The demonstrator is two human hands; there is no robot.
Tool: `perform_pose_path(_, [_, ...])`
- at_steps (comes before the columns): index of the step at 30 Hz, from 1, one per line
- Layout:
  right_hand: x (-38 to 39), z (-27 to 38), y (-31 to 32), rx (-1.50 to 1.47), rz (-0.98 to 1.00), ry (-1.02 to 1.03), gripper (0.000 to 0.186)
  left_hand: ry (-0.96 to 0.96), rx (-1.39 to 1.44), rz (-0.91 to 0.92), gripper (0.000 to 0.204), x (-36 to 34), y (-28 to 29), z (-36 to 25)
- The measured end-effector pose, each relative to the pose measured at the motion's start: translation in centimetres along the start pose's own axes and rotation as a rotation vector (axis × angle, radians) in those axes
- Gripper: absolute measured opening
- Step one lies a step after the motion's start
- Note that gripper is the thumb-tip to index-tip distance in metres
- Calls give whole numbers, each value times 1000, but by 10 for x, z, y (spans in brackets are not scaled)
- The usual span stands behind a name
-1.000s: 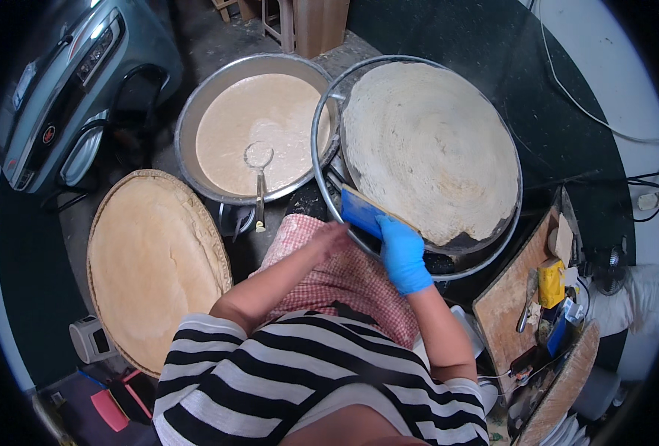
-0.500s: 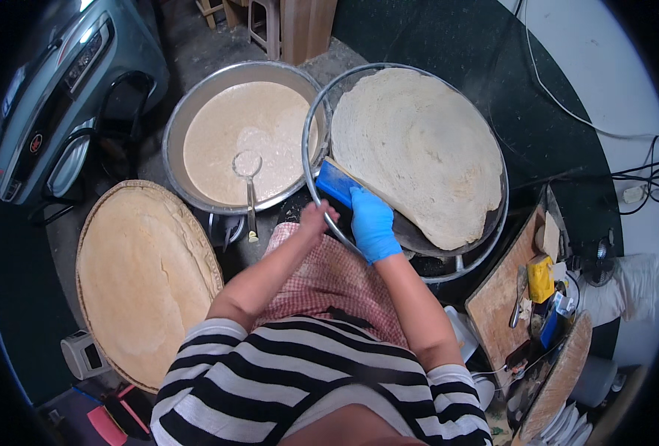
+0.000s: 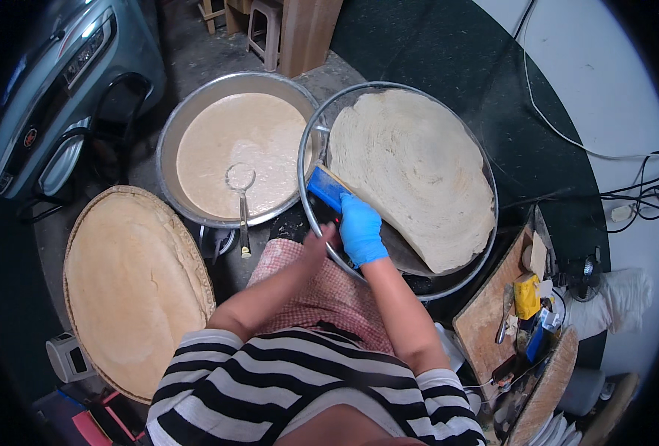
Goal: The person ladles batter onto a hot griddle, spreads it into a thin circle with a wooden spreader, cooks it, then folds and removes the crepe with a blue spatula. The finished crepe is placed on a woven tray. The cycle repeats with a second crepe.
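Observation:
In my blue-gloved right hand [image 3: 361, 229] is a flat blue scraper [image 3: 325, 187], gripped at its near end. Its pale edge lies against the left margin of a big thin round pancake [image 3: 419, 171]. The pancake covers most of a dark round griddle [image 3: 402, 249], and its near-left edge runs straight, leaving griddle surface bare beside it. A metal ring [image 3: 302, 156] encircles the griddle. My bare left hand [image 3: 322, 241] is at the ring's near-left side, close to the right wrist; motion blurs its fingers.
Left of the griddle stands a wide metal basin [image 3: 167, 160] of beige batter, with a ladle [image 3: 243, 219] in it. A round tray of flat pancakes [image 3: 132, 297] sits nearer left. Wooden boards [image 3: 486, 320] with a yellow packet [image 3: 526, 296] are at right. A vehicle [image 3: 69, 89] stands far left.
The whole view has shifted slightly, so the scene sits lower and further left. My left hand has moved a little right along the ring and is now blurred. The right hand still holds the scraper.

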State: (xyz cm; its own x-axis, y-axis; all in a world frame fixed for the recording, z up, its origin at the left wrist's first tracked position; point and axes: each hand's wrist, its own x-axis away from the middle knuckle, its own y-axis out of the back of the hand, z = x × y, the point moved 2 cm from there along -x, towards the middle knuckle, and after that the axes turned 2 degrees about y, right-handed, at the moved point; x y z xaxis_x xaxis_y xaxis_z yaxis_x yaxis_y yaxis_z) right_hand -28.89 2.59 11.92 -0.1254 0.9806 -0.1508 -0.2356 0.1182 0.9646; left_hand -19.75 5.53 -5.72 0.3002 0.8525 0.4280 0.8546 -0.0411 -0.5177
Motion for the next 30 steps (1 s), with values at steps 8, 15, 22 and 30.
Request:
perform_pose_path(8, [-16, -5, -5, 2, -37, -16, 21, 120, 29, -173, 20, -13, 16, -50])
perform_pose_path(15, [-14, -5, 1, 12, -45, -35, 24, 361, 138, 117, 26, 68, -37, 78])
perform_pose_path(22, [-26, -10, 2, 9, -56, -57, 26, 200, 200, 188, 24, 11, -4, 4])
perform_pose_path(30, [-47, -16, 0, 4, -29, -114, 27, 111, -200, -207, 35, 7, 6, -26])
